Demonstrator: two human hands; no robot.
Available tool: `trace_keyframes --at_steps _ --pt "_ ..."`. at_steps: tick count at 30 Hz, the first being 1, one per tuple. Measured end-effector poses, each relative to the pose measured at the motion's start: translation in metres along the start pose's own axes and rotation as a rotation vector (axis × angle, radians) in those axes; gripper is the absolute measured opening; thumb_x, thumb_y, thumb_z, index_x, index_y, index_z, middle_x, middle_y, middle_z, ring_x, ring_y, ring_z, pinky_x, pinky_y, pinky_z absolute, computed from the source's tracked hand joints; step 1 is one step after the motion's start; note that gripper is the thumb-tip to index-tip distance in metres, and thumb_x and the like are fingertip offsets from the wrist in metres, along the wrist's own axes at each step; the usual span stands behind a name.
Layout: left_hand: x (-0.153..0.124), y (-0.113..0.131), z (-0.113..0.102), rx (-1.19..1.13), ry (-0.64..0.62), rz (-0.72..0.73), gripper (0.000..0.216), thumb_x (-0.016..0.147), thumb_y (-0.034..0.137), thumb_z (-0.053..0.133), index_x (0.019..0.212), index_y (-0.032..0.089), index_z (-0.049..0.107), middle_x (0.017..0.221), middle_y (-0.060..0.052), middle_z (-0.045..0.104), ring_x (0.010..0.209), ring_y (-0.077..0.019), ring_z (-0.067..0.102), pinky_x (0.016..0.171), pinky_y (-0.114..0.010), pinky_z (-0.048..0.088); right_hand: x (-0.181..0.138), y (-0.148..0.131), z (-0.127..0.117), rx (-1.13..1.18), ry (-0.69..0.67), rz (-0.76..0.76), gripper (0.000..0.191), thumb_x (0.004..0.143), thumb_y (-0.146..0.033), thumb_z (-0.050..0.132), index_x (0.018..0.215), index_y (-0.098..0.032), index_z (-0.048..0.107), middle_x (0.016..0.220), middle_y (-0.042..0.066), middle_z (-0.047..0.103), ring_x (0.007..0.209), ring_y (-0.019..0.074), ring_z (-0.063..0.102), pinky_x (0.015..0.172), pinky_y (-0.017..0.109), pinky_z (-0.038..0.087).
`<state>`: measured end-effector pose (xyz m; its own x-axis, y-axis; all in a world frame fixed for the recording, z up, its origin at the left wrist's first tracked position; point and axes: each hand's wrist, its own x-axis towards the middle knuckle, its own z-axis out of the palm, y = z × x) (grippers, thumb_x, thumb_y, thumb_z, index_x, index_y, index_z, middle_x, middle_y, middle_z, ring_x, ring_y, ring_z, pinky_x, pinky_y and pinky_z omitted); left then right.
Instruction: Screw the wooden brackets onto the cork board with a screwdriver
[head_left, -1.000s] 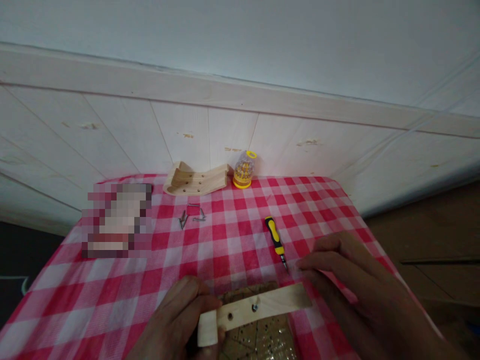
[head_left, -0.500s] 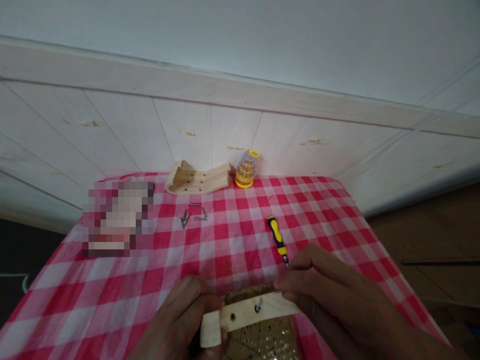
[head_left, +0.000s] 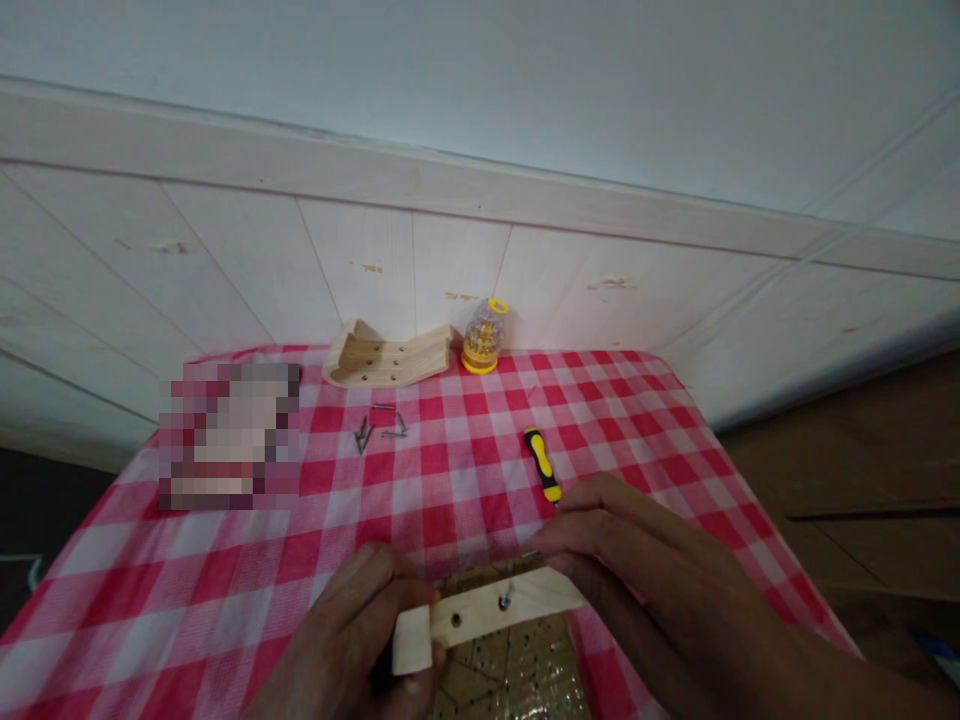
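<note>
My left hand [head_left: 367, 630] is closed around the left end of a pale wooden strip [head_left: 480, 605], where a short block end [head_left: 412, 640] stands out. The strip has an open hole, and a screw head [head_left: 505, 602] shows in another. It lies over a brown board [head_left: 517, 660] with a shiny, dotted surface. At the strip's right end my right hand [head_left: 630, 570] is pinched, and a thin metal screw [head_left: 530, 553] pokes out past its fingertips. Behind that hand lies a yellow and black screwdriver [head_left: 542, 465], its tip hidden by the fingers.
Several loose screws [head_left: 382, 420] lie on the red and white checked tablecloth [head_left: 450, 480]. A curved wooden piece with holes [head_left: 390, 360] and a yellow-based bit holder [head_left: 484, 340] stand against the white wall [head_left: 360, 240]. A blurred-out flat object [head_left: 240, 430] lies at left.
The view has shifted slightly, moving everything a little left in the picture. My right fingers cover more of the screwdriver's tip, and the screw at their tips now shows. My left hand keeps its grip.
</note>
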<state>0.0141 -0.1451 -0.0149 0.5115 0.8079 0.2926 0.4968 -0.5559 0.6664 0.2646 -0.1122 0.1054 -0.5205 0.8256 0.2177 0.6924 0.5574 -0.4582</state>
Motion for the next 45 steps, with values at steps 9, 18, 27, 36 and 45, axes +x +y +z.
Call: trace_keyframes --at_steps 9,18,27,36,45 --pt "-0.002 0.0 0.0 -0.002 -0.015 0.007 0.021 0.09 0.014 0.061 0.109 0.023 0.058 0.088 -0.002 0.064 0.079 -0.0155 0.065 0.064 -0.023 0.057 -0.008 -0.012 -0.017 -0.021 -0.031 0.01 0.029 0.099 -0.013 0.05 0.115 -0.028 0.068 0.1 0.005 0.075 0.09 0.0192 0.073 0.073 0.026 0.064" --pt "-0.003 -0.001 0.003 -0.032 -0.035 -0.025 0.022 0.091 0.013 0.059 0.11 0.024 0.059 0.092 -0.002 0.064 0.081 -0.0152 0.065 0.066 -0.023 0.058 -0.005 -0.013 -0.015 0.07 -0.053 0.034 0.027 0.098 -0.014 0.052 0.114 -0.029 0.069 0.097 0.007 0.073 0.088 0.0213 0.072 0.069 0.029 0.064" --pt "-0.002 0.0 0.001 -0.016 -0.05 -0.007 0.021 0.09 0.013 0.059 0.108 0.024 0.058 0.089 -0.002 0.064 0.079 -0.0148 0.065 0.065 -0.023 0.057 -0.009 -0.006 -0.004 0.193 -0.096 0.033 0.024 0.1 -0.014 0.045 0.113 -0.024 0.063 0.101 0.006 0.07 0.091 0.0191 0.067 0.077 0.03 0.06" --pt "0.005 0.003 -0.001 0.014 0.003 0.025 0.019 0.089 0.013 0.06 0.105 0.023 0.058 0.084 -0.001 0.063 0.074 -0.0141 0.064 0.06 -0.022 0.056 0.004 0.002 0.009 0.237 -0.267 -0.015 0.019 0.104 -0.011 0.044 0.093 -0.019 0.057 0.087 0.0 0.06 0.08 0.0128 0.056 0.074 0.024 0.046" --pt "0.006 0.007 -0.001 0.018 0.026 0.026 0.012 0.089 0.015 0.06 0.099 0.022 0.06 0.082 -0.002 0.063 0.072 -0.0148 0.063 0.058 -0.022 0.054 0.011 0.0 0.004 0.257 -0.266 0.064 0.012 0.1 -0.013 0.054 0.09 -0.017 0.06 0.087 0.0 0.062 0.082 0.0122 0.057 0.07 0.023 0.042"
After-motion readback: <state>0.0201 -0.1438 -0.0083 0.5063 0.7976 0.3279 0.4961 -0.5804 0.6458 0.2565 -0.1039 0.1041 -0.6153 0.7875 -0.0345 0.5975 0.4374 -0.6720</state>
